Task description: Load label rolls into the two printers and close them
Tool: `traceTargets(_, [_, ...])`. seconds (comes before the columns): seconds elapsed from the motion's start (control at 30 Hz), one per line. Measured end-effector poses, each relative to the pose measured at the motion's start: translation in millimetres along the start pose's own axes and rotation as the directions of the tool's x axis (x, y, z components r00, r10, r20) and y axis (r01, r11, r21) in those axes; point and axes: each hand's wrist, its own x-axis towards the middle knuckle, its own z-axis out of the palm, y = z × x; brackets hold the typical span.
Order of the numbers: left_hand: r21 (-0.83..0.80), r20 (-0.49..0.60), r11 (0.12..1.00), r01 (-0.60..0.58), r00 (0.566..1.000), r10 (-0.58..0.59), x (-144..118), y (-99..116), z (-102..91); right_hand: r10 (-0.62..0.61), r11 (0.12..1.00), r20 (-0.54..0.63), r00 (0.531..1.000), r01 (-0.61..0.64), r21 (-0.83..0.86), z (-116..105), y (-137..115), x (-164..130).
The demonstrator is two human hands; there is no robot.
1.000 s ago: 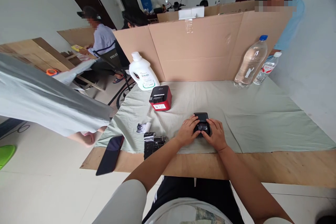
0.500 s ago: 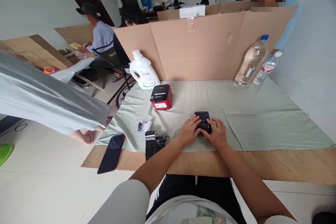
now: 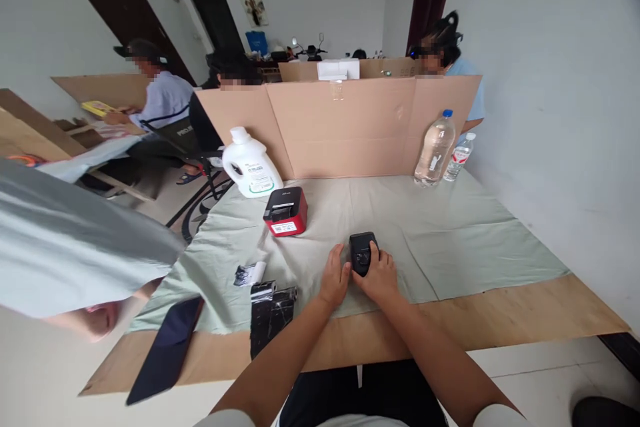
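Since 0.5 s earlier the view had lifted and the left hand (image 3: 334,278) had slid off to rest open beside the small black device (image 3: 362,253). The right hand (image 3: 381,275) gripped its near end; its long axis ran away from the hands across the table (image 3: 525,310).

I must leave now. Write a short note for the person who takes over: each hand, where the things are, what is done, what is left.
Left hand: on the green cloth, beside the small black device, touching its left side.
Right hand: fingers on the device's near right side.
The device stands on the cloth at the table's middle. A red and black printer is behind it to the left; a black roll and a phone lie at the near left edge.
Done: device out, on the cloth.
Left: whether it is open or closed cannot be told.
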Motion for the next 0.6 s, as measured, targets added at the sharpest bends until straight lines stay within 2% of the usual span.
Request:
traceTargets(0.07, [0.059,0.057,0.998,0.016,0.998,-0.019,1.1,-0.6,1.5,0.000,1.000,-0.029,1.000,0.001,0.027,0.9,10.7,11.3])
traceTargets(0.13, [0.154,0.179,0.988,-0.025,0.984,-0.003,3.3,2.1,2.5,0.009,0.999,-0.081,0.997,-0.007,0.033,1.3,30.3,31.9])
traceTargets(0.2, [0.259,0.329,0.960,-0.107,0.944,0.017,5.7,7.0,2.9,0.050,0.999,-0.138,0.989,-0.049,0.014,0.4,57.9,60.7])
traceTargets(0.27, [0.336,0.434,0.926,-0.172,0.901,0.010,7.8,11.8,3.0,0.139,0.990,-0.176,0.975,-0.143,-0.013,-2.1,90.6,93.5])
traceTargets(0.33, [0.377,0.468,0.907,-0.189,0.884,-0.011,9.2,14.6,3.1,0.261,0.962,-0.192,0.946,-0.272,-0.030,-6.4,125.0,125.2])
traceTargets(0.43, [0.382,0.460,0.905,-0.188,0.888,-0.010,9.9,14.6,3.5,0.390,0.914,-0.183,0.902,-0.404,-0.045,-14.7,172.4,162.0])
traceTargets(0.5, [0.367,0.451,0.912,-0.184,0.893,-0.001,10.1,13.0,3.3,0.428,0.896,-0.147,0.891,-0.440,-0.060,-19.7,197.6,177.2])
traceTargets(0.6, [0.334,0.443,0.927,-0.173,0.897,0.008,10.0,11.4,2.4,0.423,0.901,-0.078,0.903,-0.428,-0.069,-23.7,221.1,187.3])
